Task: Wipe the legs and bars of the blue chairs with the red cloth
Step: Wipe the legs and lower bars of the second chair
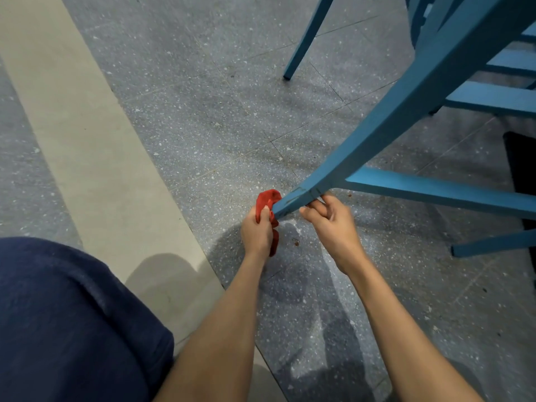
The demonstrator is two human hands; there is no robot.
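Note:
A blue chair is tilted, and its near leg point(385, 126) slants down from the upper right to a foot near the floor at centre. My left hand point(256, 233) grips the bunched red cloth point(268, 200), which is pressed against the foot end of that leg. My right hand point(330, 224) holds the same leg from below, fingers curled round it just beside the joint with a side bar point(435, 190). More blue bars point(493, 97) run off to the right.
Grey speckled floor tiles spread all around, with a pale beige strip point(87, 158) crossing at the left. Another blue chair leg point(307, 39) stands further back. My knee in dark blue cloth point(72, 323) fills the lower left. A dark object point(522, 169) sits at the right edge.

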